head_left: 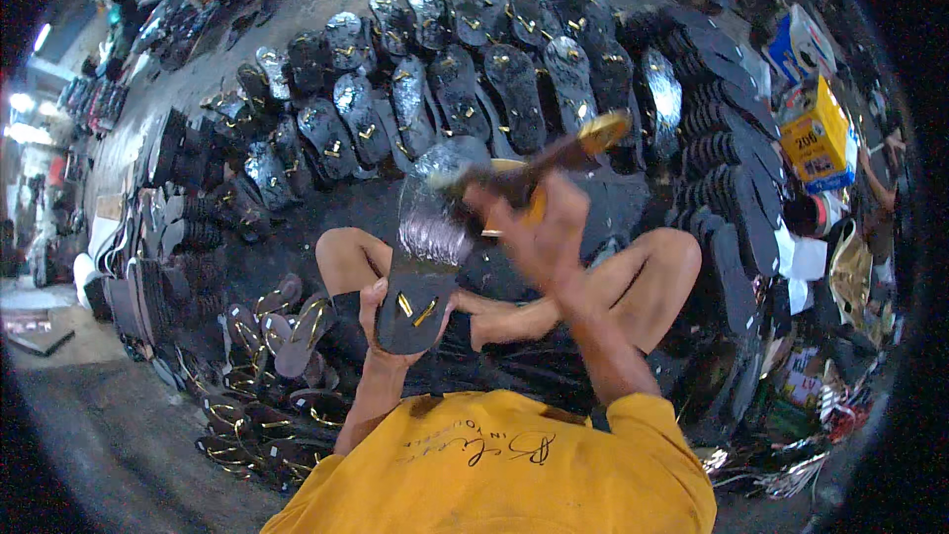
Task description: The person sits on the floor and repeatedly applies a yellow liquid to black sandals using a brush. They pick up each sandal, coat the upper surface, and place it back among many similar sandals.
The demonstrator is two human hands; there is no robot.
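Note:
A dark sandal sole (420,282) is gripped near its rounded end by my left hand (369,324), thumb on one edge and fingers around the other. Two gold strap ends (425,312) lie against that end, while the far part of its face looks wet and glossy. My right hand (554,237) closes around a brush (573,153) with a brown and yellow handle, smeared by motion. The brush's lower end is over the sole's far part; whether it touches cannot be made out. Behind the right hand, a round yellowish rim (509,166) shows partly.
Beyond my bent legs, several rows of dark soles (460,89) lie with gold strap ends showing. Soles are stacked at right (727,158) and left (163,247). Gold-strapped sandals (297,336) pile up at lower left. A yellow box (819,133) stands far right.

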